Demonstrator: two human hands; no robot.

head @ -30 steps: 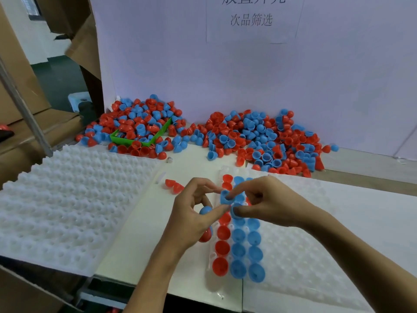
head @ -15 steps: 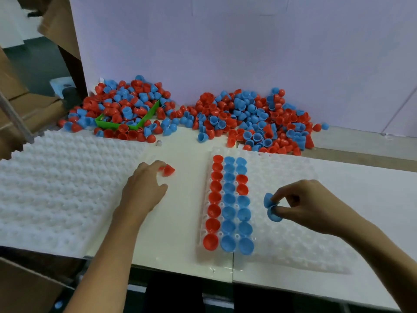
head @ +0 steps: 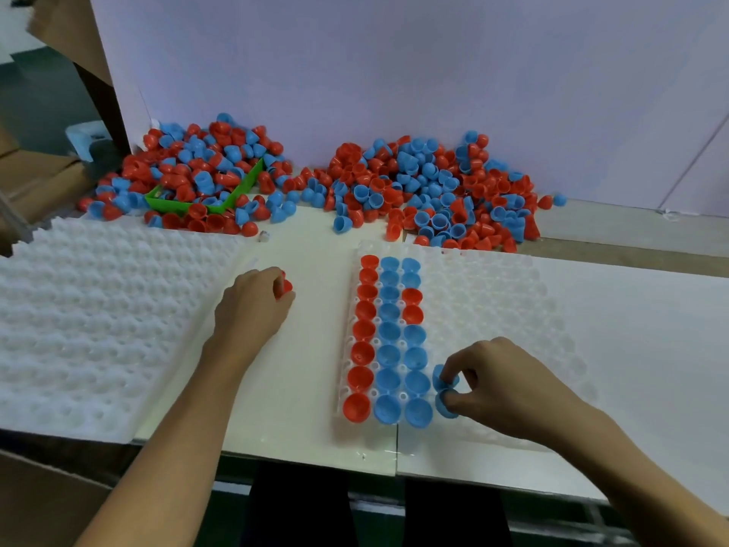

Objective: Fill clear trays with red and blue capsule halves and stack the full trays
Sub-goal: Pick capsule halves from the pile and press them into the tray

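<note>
Fingertips of my right hand (head: 509,384) pinch blue halves (head: 446,392) just right of the clear tray's (head: 513,309) filled columns, over the next vacant column. Farther left, my left hand (head: 252,305) curls round red halves (head: 286,285) on the table. Beyond, the supply piles (head: 426,191).

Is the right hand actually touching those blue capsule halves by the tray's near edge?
Touching. The head view shows the right hand with fingertips pinching the blue capsule halves over the clear tray.
</note>
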